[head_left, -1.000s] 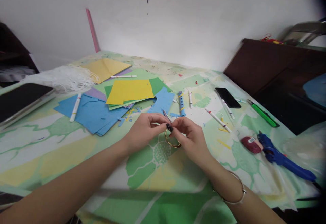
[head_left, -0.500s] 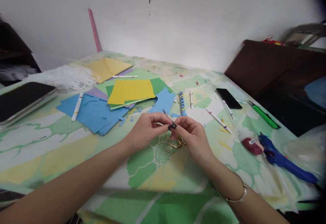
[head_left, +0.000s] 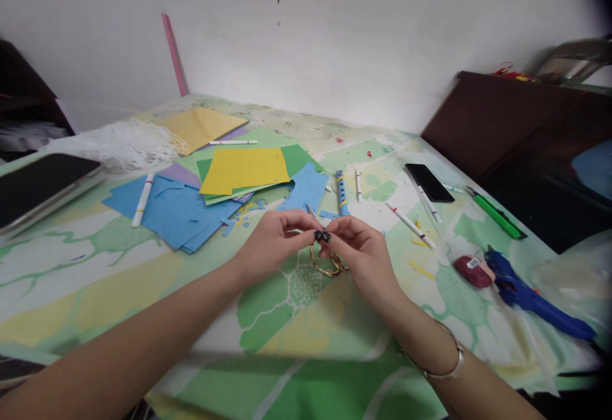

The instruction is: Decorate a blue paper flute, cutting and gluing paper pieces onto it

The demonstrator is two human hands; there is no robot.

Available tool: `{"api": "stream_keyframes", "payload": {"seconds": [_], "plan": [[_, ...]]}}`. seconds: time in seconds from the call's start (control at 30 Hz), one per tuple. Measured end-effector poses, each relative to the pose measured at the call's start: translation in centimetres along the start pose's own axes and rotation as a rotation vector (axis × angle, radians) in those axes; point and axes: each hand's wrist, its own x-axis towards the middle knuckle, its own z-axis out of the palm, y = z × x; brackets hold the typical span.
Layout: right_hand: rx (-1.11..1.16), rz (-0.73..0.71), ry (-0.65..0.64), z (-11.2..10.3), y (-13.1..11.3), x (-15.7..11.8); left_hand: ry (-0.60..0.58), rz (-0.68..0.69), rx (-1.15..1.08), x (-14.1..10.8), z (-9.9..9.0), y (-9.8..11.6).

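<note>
My left hand (head_left: 273, 244) and my right hand (head_left: 359, 254) meet above the front middle of the table. Between their pinched fingertips is a small black piece shaped like a bow (head_left: 322, 236), which both hands appear to grip. Gold-handled scissors (head_left: 326, 273) show just below the fingers, with a blade tip poking out beyond them; whether the right hand also holds them or they lie on the cloth, I cannot tell. Past the fingers lie a cut blue paper (head_left: 306, 187) and a rolled blue strip with yellow bands (head_left: 341, 194).
Blue sheets (head_left: 167, 219) and a yellow sheet (head_left: 245, 170) lie left of centre, with a tablet-like device (head_left: 43, 184) farther left. On the right are a black phone (head_left: 429, 182), a green cutter (head_left: 495, 213), a blue glue gun (head_left: 530, 299) and several white markers (head_left: 410, 224).
The black piece has turned slightly between the fingertips, so its bow shape shows more clearly. Both hands stay nearly in place; the view has shifted a little.
</note>
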Motion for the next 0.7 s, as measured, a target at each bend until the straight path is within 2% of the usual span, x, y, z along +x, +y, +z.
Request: {"api": "stream_keyframes", "payload": {"seconds": [0.33, 0.7], "plan": [[-0.111, -0.008, -0.001, 0.09, -0.14, -0.08, 0.01, -0.054, 0.056, 0.04, -0.03, 0.15], [-0.171, -0.046, -0.014, 0.04, 0.47, -0.14, 0.016, -0.042, 0.085, 0.05, 0.07, -0.04]]}}
